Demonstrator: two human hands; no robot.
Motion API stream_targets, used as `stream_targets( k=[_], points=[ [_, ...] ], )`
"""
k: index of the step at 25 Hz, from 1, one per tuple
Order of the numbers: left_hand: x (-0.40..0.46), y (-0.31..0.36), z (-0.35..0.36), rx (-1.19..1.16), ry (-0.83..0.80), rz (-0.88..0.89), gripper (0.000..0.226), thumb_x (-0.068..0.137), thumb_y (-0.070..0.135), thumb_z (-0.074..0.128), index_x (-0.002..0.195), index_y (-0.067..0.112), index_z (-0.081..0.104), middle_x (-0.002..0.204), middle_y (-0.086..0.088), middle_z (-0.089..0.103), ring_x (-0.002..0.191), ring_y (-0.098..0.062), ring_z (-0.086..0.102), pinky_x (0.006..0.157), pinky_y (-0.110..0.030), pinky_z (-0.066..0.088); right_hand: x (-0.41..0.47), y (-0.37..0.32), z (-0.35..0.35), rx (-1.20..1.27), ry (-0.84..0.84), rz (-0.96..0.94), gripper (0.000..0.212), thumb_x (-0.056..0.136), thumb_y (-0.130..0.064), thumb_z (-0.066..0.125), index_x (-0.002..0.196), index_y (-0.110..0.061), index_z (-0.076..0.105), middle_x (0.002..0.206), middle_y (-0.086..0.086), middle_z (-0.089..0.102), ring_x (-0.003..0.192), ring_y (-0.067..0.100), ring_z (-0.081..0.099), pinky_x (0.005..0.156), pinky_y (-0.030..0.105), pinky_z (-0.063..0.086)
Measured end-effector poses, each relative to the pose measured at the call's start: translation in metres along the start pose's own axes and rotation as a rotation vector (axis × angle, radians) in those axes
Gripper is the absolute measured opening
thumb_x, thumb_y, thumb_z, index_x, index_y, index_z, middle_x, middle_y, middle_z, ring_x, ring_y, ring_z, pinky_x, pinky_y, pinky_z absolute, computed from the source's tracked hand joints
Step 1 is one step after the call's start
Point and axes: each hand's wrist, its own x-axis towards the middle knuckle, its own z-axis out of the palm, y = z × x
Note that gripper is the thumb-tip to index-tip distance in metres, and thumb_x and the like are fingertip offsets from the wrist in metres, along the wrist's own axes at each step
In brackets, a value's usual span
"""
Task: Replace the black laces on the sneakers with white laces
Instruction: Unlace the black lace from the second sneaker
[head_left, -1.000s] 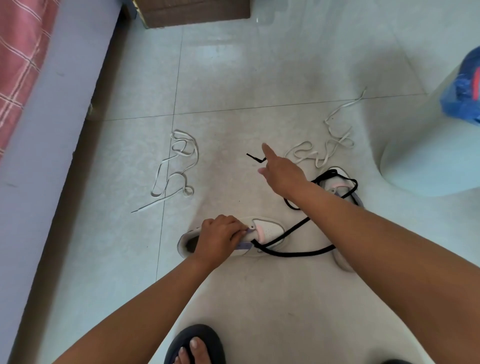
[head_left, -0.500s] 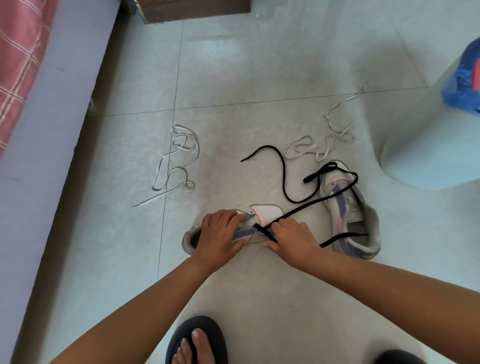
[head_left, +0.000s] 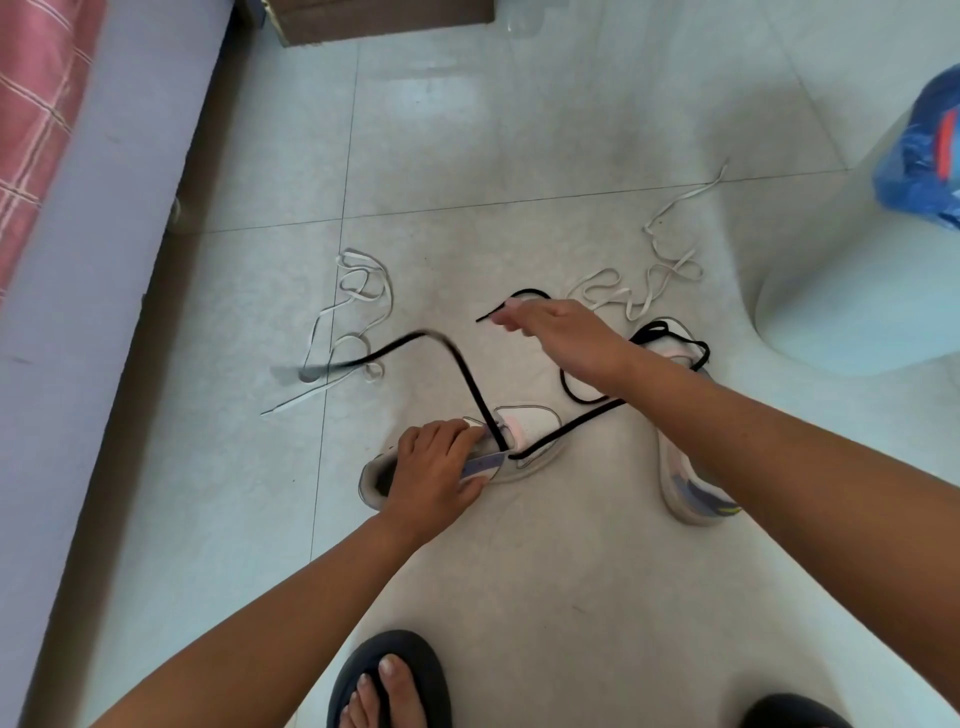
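Near sneaker (head_left: 524, 441) on the tiled floor (head_left: 519, 156), long axis left to right, toe rightward; second sneaker (head_left: 685, 483) just right of it, toe away. Left hand (head_left: 436, 467) curled over the near sneaker's collar, gripping it. Right hand (head_left: 561, 338) raised, palm down, pinching the black lace (head_left: 467, 374); white laces (head_left: 358, 306) beyond.

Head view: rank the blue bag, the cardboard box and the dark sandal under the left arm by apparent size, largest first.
1. cardboard box, cropped
2. dark sandal
3. blue bag, cropped

All are cut by the frame and the sandal lies nearest, so true sizes stay unsure.
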Motion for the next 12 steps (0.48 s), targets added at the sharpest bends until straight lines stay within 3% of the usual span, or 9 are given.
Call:
stream_targets(
  k=[2, 5, 7, 10, 12],
  points=[
    [0.000, 0.000, 0.001, 0.013, -0.001, -0.003, 0.050, 0.063, 0.024, 0.083, 0.109, 0.011, 0.067, 0.106, -0.005, 0.066, 0.094, -0.028, 0.064, 0.081, -0.042, 0.046, 0.000, 0.021, -0.003, -0.460, 0.093, -0.110, 0.032, 0.097, -0.031, 0.046, 0.094, -0.004, 0.063, 0.097, 0.011, 0.063, 0.084, 0.018, 0.056, 0.074, 0.030, 0.042],
    [0.000, 0.000, 0.002, 0.018, -0.005, -0.011, 0.051, 0.063, 0.025, 0.083, 0.109, 0.010, 0.066, 0.105, -0.006, 0.066, 0.094, -0.029, 0.063, 0.081, -0.042, 0.046, -0.023, 0.066, 0.017, -0.934, -0.289, -0.038, 0.034, 0.092, -0.039, 0.054, 0.113, -0.012, 0.054, 0.115, 0.008, 0.054, 0.104, 0.022, 0.048, 0.084, 0.033, 0.038],
    [0.000, 0.000, 0.003, 0.025, 0.000, -0.014, 0.052, 0.061, 0.025, 0.083, 0.108, 0.011, 0.067, 0.103, -0.005, 0.066, 0.093, -0.028, 0.064, 0.080, -0.042, 0.046, -0.031, 0.086, 0.036, -1.267, -0.372, -0.113, 0.041, 0.093, -0.040, 0.050, 0.122, -0.012, 0.048, 0.125, 0.010, 0.048, 0.116, 0.028, 0.043, 0.089, 0.037, 0.037],
    [0.000, 0.000, 0.003, 0.036, -0.005, -0.013, 0.051, 0.063, 0.027, 0.083, 0.109, 0.012, 0.066, 0.104, -0.004, 0.066, 0.094, -0.027, 0.063, 0.080, -0.042, 0.047, -0.032, 0.091, 0.047, -1.410, -0.285, -0.340, 0.029, 0.097, -0.019, 0.041, 0.123, -0.009, 0.048, 0.124, 0.013, 0.049, 0.115, 0.030, 0.043, 0.084, 0.039, 0.037],
    [0.001, 0.000, 0.001, 0.061, 0.001, -0.005, 0.050, 0.063, 0.029, 0.083, 0.108, 0.013, 0.067, 0.103, -0.003, 0.066, 0.092, -0.026, 0.064, 0.078, -0.041, 0.048, -0.037, 0.095, 0.043, -1.450, -0.376, -0.476, 0.029, 0.094, -0.009, 0.040, 0.121, -0.008, 0.049, 0.119, 0.013, 0.051, 0.108, 0.031, 0.045, 0.079, 0.039, 0.038]
  ],
)
